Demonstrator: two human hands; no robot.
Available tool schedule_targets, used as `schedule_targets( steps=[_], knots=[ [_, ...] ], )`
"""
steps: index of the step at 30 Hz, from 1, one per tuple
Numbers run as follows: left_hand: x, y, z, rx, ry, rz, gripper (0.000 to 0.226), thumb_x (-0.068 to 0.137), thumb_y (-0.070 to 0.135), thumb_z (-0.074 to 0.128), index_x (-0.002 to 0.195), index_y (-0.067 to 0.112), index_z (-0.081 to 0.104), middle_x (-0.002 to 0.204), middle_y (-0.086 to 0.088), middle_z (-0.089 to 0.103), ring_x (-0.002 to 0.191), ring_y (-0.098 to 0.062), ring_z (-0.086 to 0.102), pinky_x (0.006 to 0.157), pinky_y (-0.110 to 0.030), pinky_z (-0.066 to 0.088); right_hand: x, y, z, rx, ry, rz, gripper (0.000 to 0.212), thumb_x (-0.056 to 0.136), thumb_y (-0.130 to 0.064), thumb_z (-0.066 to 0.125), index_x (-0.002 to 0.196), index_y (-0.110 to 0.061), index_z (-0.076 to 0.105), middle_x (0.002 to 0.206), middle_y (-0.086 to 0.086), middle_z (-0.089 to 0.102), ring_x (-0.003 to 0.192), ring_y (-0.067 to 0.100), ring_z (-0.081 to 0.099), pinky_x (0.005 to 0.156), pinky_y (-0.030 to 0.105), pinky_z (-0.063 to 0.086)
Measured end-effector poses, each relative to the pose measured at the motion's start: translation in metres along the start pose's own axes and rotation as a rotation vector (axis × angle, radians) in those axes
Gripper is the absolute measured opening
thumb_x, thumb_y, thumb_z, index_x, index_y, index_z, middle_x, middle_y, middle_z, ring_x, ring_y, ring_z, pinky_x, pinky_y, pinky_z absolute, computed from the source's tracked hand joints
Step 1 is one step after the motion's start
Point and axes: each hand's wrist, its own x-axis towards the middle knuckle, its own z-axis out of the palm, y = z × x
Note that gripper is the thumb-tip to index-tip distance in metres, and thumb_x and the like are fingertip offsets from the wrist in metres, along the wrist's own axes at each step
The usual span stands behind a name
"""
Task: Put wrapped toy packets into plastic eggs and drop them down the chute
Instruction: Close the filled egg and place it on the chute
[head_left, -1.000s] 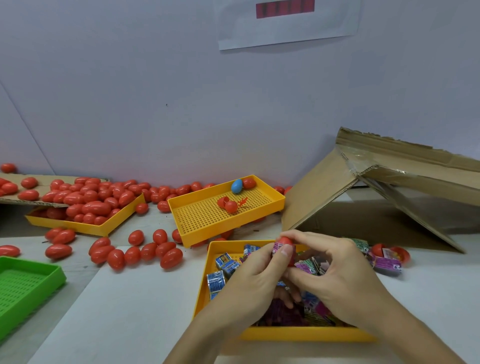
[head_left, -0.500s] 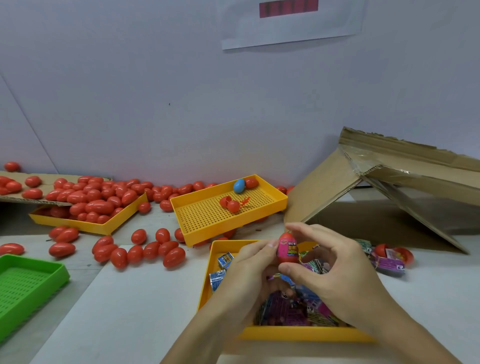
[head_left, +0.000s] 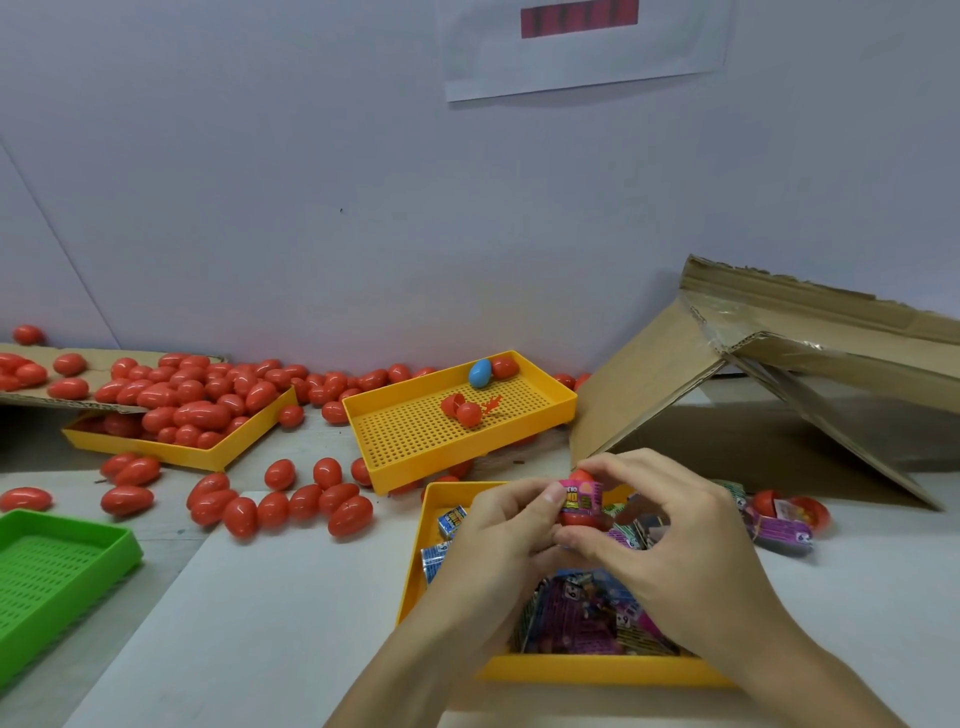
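Both hands meet just above the near yellow tray (head_left: 519, 670) of wrapped packets, working one red egg (head_left: 581, 519) between them. The left hand (head_left: 498, 540) curls its fingers (head_left: 545, 501) round the egg's side, thumb pressing a pink packet (head_left: 581, 496) that stands in the lower half, while the right hand (head_left: 675, 535) arches over, its fingers pinching the red cap at the top; this looks like the closing step, the packet squeezed in so the halves can snap together. Holding the egg over the tray means a dropped packet would fall back among the others. The cardboard chute (head_left: 727, 374) stands to the right, near and unobstructed, its sloping flap facing the hands. Another open egg with a purple packet (head_left: 779, 525) lies on the surface just right of the tray. Further back sit a perforated yellow tray (head_left: 415, 441) with a blue egg (head_left: 480, 373), a heap of red eggs (head_left: 197, 405) at left, and a green tray (head_left: 47, 571).
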Motion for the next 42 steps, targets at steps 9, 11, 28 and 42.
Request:
schedule_targets(
  steps=[9,11,28,42],
  knots=[
    [0.000,0.000,0.000,-0.041,0.013,0.009,0.028,0.097,0.019,0.056,0.114,-0.002,0.065,0.099,-0.018,0.074,0.089,-0.026,0.073,0.079,-0.033,0.060,0.000,-0.002,0.000,0.004,-0.013,0.009,0.041,0.075,-0.057,0.065,0.110,-0.035,0.065,0.100,-0.024,0.063,0.100,-0.002,0.060,0.076,0.010,0.051],
    [0.000,-0.001,-0.001,0.012,0.073,0.057,0.030,0.086,0.025,0.069,0.108,0.006,0.068,0.096,-0.014,0.073,0.089,-0.026,0.072,0.081,-0.038,0.060,0.000,-0.001,-0.001,0.012,-0.024,0.014,0.046,0.075,-0.058,0.063,0.116,-0.037,0.064,0.105,-0.025,0.064,0.103,-0.004,0.060,0.080,0.009,0.049],
    [0.001,0.008,0.002,-0.102,0.264,0.004,0.027,0.104,0.017,0.047,0.112,-0.004,0.063,0.093,-0.020,0.075,0.079,-0.025,0.073,0.065,-0.027,0.057,-0.001,0.005,-0.002,0.037,0.031,0.122,0.044,0.079,-0.037,0.067,0.123,-0.034,0.064,0.099,-0.028,0.064,0.094,-0.004,0.060,0.066,0.012,0.050],
    [0.001,0.007,-0.001,-0.134,0.392,-0.021,0.040,0.077,0.017,0.077,0.111,0.004,0.059,0.079,-0.012,0.072,0.067,-0.025,0.070,0.058,-0.025,0.057,0.001,0.009,-0.003,0.122,0.064,0.229,0.037,0.092,-0.016,0.067,0.113,-0.045,0.060,0.099,-0.027,0.065,0.097,0.001,0.062,0.071,0.019,0.055]
  ],
)
